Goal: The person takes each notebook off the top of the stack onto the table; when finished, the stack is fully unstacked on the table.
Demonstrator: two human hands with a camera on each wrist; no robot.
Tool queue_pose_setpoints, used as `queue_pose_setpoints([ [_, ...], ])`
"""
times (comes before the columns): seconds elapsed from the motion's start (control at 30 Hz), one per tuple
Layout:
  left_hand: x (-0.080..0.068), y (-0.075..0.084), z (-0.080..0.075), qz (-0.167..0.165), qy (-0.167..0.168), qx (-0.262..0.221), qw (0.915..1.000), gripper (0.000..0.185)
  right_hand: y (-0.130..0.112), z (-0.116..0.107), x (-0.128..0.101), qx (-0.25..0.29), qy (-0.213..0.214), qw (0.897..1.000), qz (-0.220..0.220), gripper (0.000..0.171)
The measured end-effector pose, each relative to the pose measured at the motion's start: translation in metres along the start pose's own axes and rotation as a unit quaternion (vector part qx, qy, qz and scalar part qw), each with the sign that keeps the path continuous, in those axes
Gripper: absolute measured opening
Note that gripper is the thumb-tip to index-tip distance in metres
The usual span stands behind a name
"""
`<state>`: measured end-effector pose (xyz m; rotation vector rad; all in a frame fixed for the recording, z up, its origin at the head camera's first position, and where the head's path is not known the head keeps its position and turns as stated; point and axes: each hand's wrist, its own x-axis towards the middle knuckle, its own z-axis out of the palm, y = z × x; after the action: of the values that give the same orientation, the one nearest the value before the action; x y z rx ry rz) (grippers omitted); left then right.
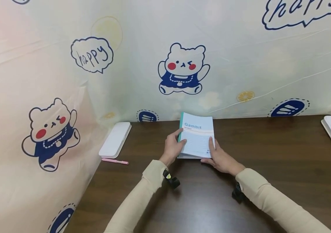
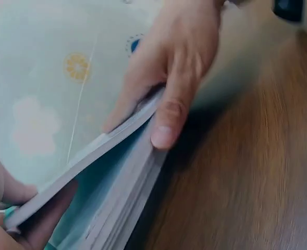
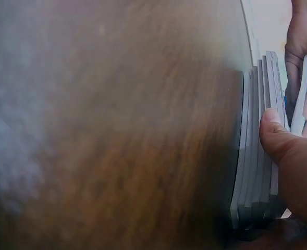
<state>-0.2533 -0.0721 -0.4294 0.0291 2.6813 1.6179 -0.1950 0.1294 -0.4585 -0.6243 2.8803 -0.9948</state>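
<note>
Soft, even indoor light; head view sharp, both wrist views blurred and close-up.

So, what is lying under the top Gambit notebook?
Under the Gambit notebook lies a stack of similar notebooks, only grey page edges showing. Their covers are hidden. Both hands, left hand and right hand, hold it.
</note>
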Motion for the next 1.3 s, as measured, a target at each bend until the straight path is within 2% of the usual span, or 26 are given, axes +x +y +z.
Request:
queue_pose_setpoints([
  [0.1,0.002,-0.001,-0.005,-0.037,0.028,-0.073,0.9962,0.054,0.001,-0.001,-0.002,0.008,-0.003,1.000,0.013,0.093],
  [0.17,0.003,-0.004,-0.018,-0.056,0.052,-0.117,0.9902,0.057,0.000,-0.003,-0.002,0.005,-0.010,1.000,0.020,0.092],
  [0.23,0.004,-0.009,-0.041,-0.064,0.070,-0.144,0.9850,0.058,0.000,-0.005,-0.002,0.000,-0.020,0.999,0.025,0.091],
  [0.33,0.006,-0.023,-0.080,-0.073,0.089,-0.159,0.9805,0.058,0.001,-0.008,-0.002,-0.005,-0.031,0.999,0.030,0.090],
  [0.4,0.008,-0.035,-0.103,-0.083,0.105,-0.143,0.9806,0.056,0.002,-0.010,-0.003,-0.003,-0.034,0.999,0.032,0.090],
  [0.5,0.012,-0.053,-0.120,-0.100,0.112,-0.117,0.9818,0.054,0.003,-0.012,-0.005,-0.004,-0.034,0.999,0.033,0.090],
  [0.57,0.015,-0.065,-0.123,-0.111,0.107,-0.100,0.9830,0.053,0.004,-0.012,-0.006,-0.007,-0.034,0.999,0.035,0.090],
  [0.7,0.017,-0.084,-0.118,-0.118,0.088,-0.074,0.9863,0.052,0.002,-0.008,-0.005,-0.007,-0.041,0.999,0.034,0.090],
  [0.8,0.016,-0.092,-0.113,-0.105,0.083,0.002,0.9910,0.051,0.000,-0.005,-0.002,-0.004,-0.048,0.998,0.033,0.090],
  [0.87,0.015,-0.095,-0.109,-0.076,0.079,0.076,0.9911,0.050,-0.001,-0.004,-0.001,-0.002,-0.048,0.998,0.032,0.090],
  [0.93,0.015,-0.096,-0.106,-0.036,0.072,0.143,0.9864,0.049,-0.002,-0.004,-0.001,-0.003,-0.048,0.998,0.032,0.090],
  [1.03,0.014,-0.097,-0.100,0.013,0.061,0.219,0.9736,0.047,-0.002,-0.005,-0.001,-0.005,-0.046,0.998,0.031,0.090],
  [1.1,0.015,-0.097,-0.097,0.019,0.055,0.248,0.9670,0.047,-0.001,-0.006,-0.001,-0.005,-0.045,0.998,0.031,0.090],
  [1.17,0.015,-0.097,-0.095,0.012,0.049,0.267,0.9623,0.047,0.000,-0.006,0.000,-0.005,-0.044,0.999,0.032,0.091],
  [1.3,0.013,-0.096,-0.095,0.002,0.055,0.275,0.9600,0.046,0.000,-0.005,0.001,-0.004,-0.050,0.998,0.036,0.091],
])
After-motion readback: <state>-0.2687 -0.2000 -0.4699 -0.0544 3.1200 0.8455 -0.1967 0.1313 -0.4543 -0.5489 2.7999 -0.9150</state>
